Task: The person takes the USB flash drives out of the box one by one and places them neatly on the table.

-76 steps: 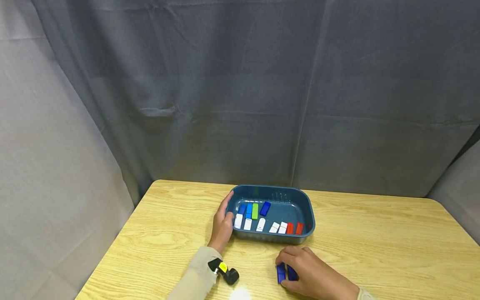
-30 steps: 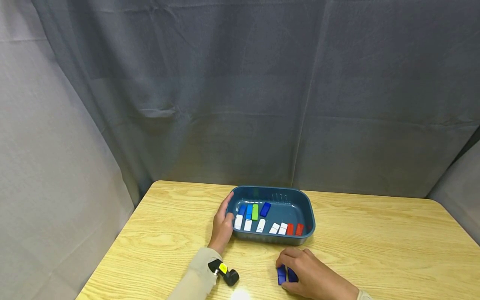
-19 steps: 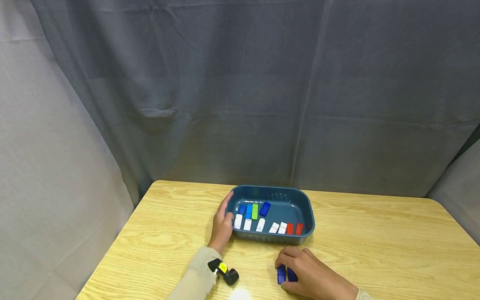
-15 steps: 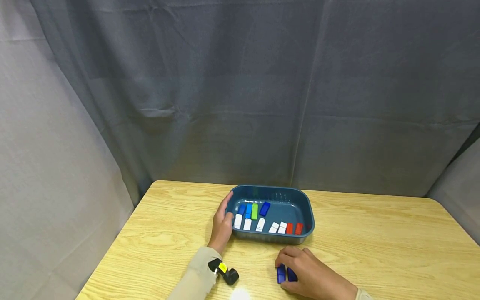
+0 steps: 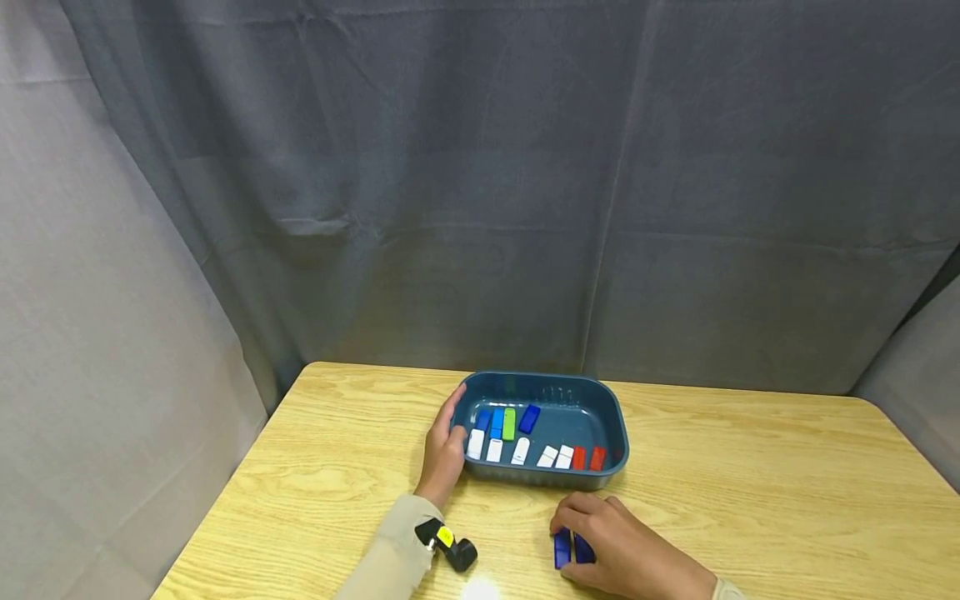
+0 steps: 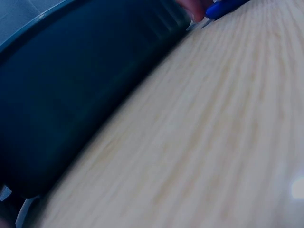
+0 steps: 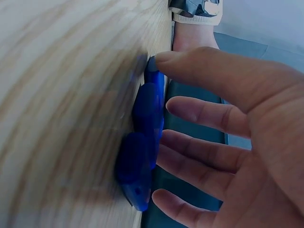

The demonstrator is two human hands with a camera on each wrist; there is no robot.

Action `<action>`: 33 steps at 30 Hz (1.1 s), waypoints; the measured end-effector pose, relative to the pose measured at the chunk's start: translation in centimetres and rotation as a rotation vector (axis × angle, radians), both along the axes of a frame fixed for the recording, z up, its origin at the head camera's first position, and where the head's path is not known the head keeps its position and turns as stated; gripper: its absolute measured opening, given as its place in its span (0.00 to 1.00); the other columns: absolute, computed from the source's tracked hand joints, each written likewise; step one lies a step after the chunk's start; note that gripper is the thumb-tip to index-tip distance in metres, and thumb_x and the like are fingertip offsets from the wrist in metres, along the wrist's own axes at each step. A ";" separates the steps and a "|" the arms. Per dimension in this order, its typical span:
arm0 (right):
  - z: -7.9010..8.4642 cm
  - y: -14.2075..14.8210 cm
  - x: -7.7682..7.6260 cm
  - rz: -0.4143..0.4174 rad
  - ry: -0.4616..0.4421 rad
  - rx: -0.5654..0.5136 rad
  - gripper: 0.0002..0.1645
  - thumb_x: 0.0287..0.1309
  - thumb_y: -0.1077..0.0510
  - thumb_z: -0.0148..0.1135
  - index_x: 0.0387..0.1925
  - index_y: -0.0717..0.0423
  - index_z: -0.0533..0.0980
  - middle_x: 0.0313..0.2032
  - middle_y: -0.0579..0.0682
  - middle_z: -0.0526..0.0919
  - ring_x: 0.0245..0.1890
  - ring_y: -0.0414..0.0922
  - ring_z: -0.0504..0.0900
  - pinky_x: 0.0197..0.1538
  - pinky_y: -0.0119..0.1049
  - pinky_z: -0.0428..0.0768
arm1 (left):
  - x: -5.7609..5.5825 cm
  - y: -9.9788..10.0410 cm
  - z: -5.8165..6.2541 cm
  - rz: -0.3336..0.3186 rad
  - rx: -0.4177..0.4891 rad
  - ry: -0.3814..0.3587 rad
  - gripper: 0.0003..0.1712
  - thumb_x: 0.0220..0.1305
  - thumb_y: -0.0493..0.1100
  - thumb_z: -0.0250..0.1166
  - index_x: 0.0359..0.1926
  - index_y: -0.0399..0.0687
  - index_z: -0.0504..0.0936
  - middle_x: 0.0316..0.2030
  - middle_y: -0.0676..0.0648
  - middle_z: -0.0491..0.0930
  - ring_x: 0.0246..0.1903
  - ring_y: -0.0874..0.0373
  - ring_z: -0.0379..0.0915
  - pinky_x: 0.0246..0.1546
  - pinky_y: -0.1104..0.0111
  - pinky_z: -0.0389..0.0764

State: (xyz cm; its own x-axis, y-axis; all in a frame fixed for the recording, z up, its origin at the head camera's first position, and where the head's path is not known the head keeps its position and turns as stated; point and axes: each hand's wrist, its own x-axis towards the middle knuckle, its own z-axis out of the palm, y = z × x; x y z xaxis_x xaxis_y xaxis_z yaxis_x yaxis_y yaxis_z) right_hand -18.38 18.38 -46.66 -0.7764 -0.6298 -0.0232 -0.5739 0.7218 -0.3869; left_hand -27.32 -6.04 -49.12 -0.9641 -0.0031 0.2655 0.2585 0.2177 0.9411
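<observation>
My right hand [image 5: 618, 546] is low over the table at the front, pinching a dark blue USB stick [image 5: 562, 550] lengthwise between thumb and fingers. A second blue stick [image 5: 584, 548] lies beside it, partly under the palm. The right wrist view shows a nearer blue stick [image 7: 135, 164] in the same row, with the thumb [image 7: 178, 64] at the far one's end. My left hand [image 5: 442, 454] holds the left side of a dark teal bin [image 5: 551, 476], thumb at its rim. Inside are several white sticks [image 5: 495, 450], two red sticks [image 5: 579, 458], a green stick [image 5: 509, 423] and several blue sticks [image 5: 529, 419].
The wooden table [image 5: 750, 467] extends widely to both sides of the bin. A grey curtain [image 5: 465, 208] hangs right behind its back edge. A black wrist camera [image 5: 457, 552] sits on the left sleeve [image 5: 397, 542].
</observation>
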 end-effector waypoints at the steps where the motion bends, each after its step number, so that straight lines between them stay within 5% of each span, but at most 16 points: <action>1: 0.0 0.0 0.0 0.000 0.002 0.000 0.17 0.51 0.44 0.69 0.43 0.39 0.78 0.46 0.39 0.76 0.41 0.36 0.71 0.45 0.43 0.77 | 0.0 0.0 0.0 0.001 0.000 0.000 0.34 0.64 0.27 0.44 0.71 0.45 0.61 0.71 0.44 0.60 0.71 0.49 0.50 0.69 0.50 0.51; 18: 0.7 -0.1 -0.2 -0.015 -0.091 -0.033 0.17 0.53 0.42 0.68 0.45 0.38 0.79 0.45 0.38 0.76 0.40 0.37 0.72 0.46 0.45 0.80 | -0.1 -0.2 -0.3 -0.004 0.009 0.021 0.34 0.63 0.26 0.45 0.71 0.43 0.61 0.71 0.43 0.60 0.71 0.48 0.50 0.69 0.50 0.51; 33: 1.7 -0.5 -0.2 0.057 0.161 -0.111 0.17 0.51 0.46 0.71 0.43 0.44 0.80 0.44 0.36 0.77 0.43 0.36 0.75 0.44 0.39 0.81 | -0.3 -0.2 -0.3 -0.015 0.012 0.011 0.35 0.63 0.26 0.45 0.71 0.44 0.61 0.71 0.44 0.60 0.71 0.47 0.50 0.69 0.49 0.51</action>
State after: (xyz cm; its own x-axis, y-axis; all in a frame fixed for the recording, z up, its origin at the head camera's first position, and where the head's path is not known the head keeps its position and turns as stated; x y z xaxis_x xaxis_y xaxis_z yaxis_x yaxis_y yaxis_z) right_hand -18.59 17.92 -44.91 -0.7275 -0.6646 0.1702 -0.6735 0.6444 -0.3622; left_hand -27.63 -6.21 -49.44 -0.9610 0.0076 0.2764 0.2722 0.2026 0.9407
